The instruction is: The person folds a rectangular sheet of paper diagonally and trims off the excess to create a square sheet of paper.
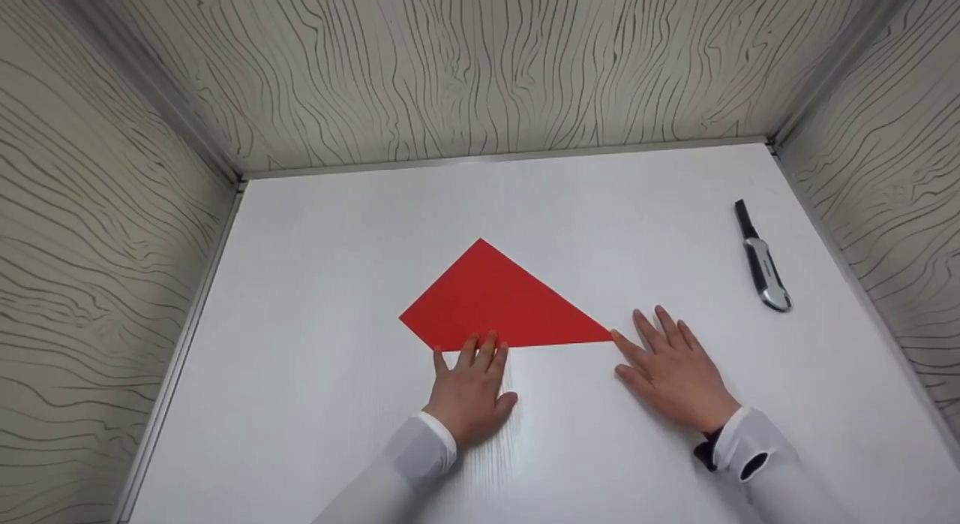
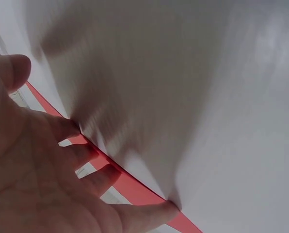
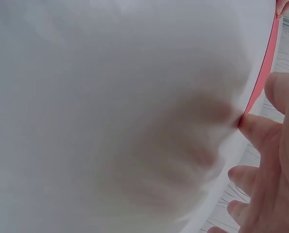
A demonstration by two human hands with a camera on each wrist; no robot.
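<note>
A folded sheet of red paper [image 1: 499,299] lies flat on the white table, its straight near edge facing the person and a long point reaching right. Fingertips of the left hand [image 1: 469,396] press along that near edge, fingers spread and straight. The right hand [image 1: 679,374] touches the paper's right point with its index fingertip; its other fingers are spread over the table. In the left wrist view the red edge of the paper [image 2: 135,187] runs under several fingertips. The right wrist view shows the index finger [image 3: 258,127] at the tip of the paper [image 3: 261,82].
A utility knife [image 1: 763,269] with a grey and black handle lies on the right side of the white table [image 1: 315,246]. Wood-patterned panels [image 1: 480,66] stand behind and at both sides, joined by grey metal rails.
</note>
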